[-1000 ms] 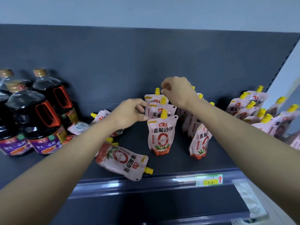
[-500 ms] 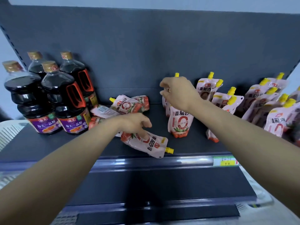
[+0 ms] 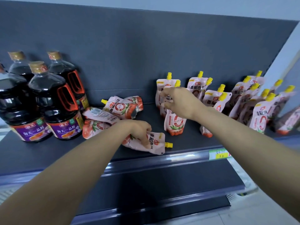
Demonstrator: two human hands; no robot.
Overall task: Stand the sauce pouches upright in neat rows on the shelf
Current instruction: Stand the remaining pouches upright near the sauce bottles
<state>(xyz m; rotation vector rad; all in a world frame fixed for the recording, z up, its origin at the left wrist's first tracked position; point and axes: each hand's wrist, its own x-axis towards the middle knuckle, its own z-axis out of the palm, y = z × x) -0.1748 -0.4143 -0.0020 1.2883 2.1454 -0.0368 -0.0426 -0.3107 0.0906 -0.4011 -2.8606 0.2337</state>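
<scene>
Pink tomato-sauce pouches with yellow spouts fill the dark shelf (image 3: 40, 153). One pouch (image 3: 154, 143) lies flat near the front edge, spout pointing right, and my left hand (image 3: 139, 130) grips its left part from above. My right hand (image 3: 180, 103) hovers with fingers spread in front of the upright pouch (image 3: 175, 122) at the head of a row; it holds nothing. Three more fallen pouches (image 3: 123, 106) lie in a heap left of my left hand. Several upright pouches (image 3: 258, 101) stand in slanting rows to the right.
Large dark soy sauce bottles (image 3: 53, 101) with purple labels and orange handles stand at the left, close to the heap. A yellow-green price tag (image 3: 219, 154) sits on the shelf's front rail. A lower shelf (image 3: 162, 184) shows below. The grey back panel closes the rear.
My left hand has dropped from the back rows onto the flat pouch at the front and closed on it. My right hand has opened and moved slightly off the upright pouch's top.
</scene>
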